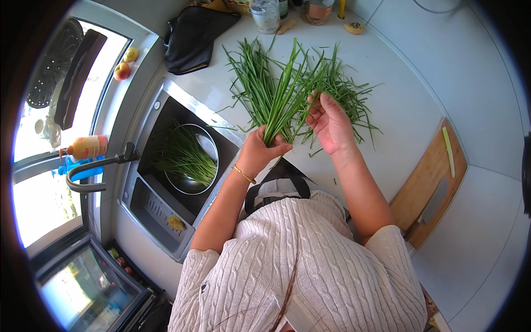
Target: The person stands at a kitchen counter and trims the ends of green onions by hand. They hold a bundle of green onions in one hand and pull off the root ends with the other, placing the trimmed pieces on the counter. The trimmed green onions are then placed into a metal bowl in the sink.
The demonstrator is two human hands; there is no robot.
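Note:
My left hand [264, 148] grips a bunch of long green garlic chives [280, 106] by the stem ends, with the leaves fanning away from me. Just to the right, my right hand [332, 122] is raised with curled fingers; its thumb and fingertips pinch a thin green leaf beside the bunch. Beyond my left hand a pile of chives [257, 76] lies on the white countertop [398, 99]. A looser heap of green leaves [346, 95] lies behind and around my right hand. More chives [186, 157] rest in a metal bowl [216, 155] in the sink.
The sink [145, 178] with its faucet [83, 189] is at left. A wooden cutting board [415, 195] at right holds a cleaver [434, 201] and a pale green stalk [449, 151]. A black bag [193, 41] and jars [265, 16] stand at the back.

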